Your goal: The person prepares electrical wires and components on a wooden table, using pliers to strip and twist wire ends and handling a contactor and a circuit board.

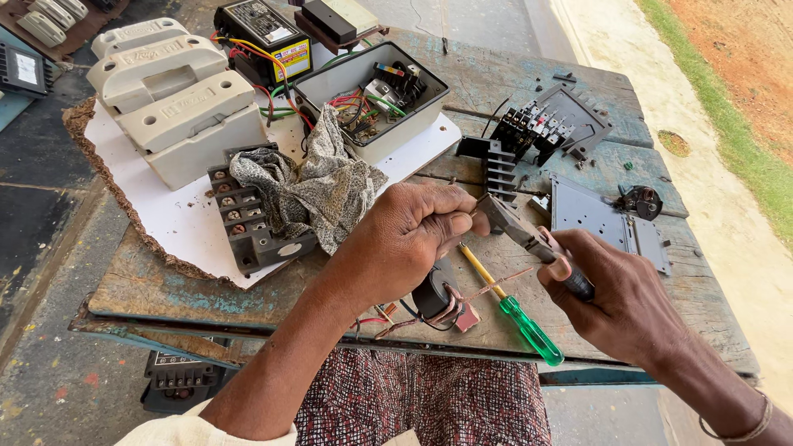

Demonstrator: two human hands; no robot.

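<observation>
Gripping a small dark coil part [435, 293] with thin copper-coloured leads, the left hand [405, 239] is closed in a fist over the front edge of the wooden table [165, 285]; the part hangs just below the fist, its leads trailing toward the person. The right hand [615, 297] is closed around the handles of a pair of pliers [529, 235], whose long axis runs diagonally, up and to the left from the right palm, so the nose ends touching or just beside the left thumb and forefinger. Whether the nose is clamped on a lead cannot be told; the fingers hide the contact. The coil part thus lies left of and slightly below the right hand, directly under the left, which is the nearer hand. A green-handled screwdriver [516, 314] lies on the table between the two hands, shaft pointing away up-left, handle toward the person, untouched. Behind the left hand sit a crumpled grey rag [318, 186] and a dark terminal block [248, 223] on a white sheet. Farther back: an open grey box of wiring [372, 103], white switch housings [178, 103], and, right of centre, a black contactor [537, 128] beside a grey plate [595, 215].
</observation>
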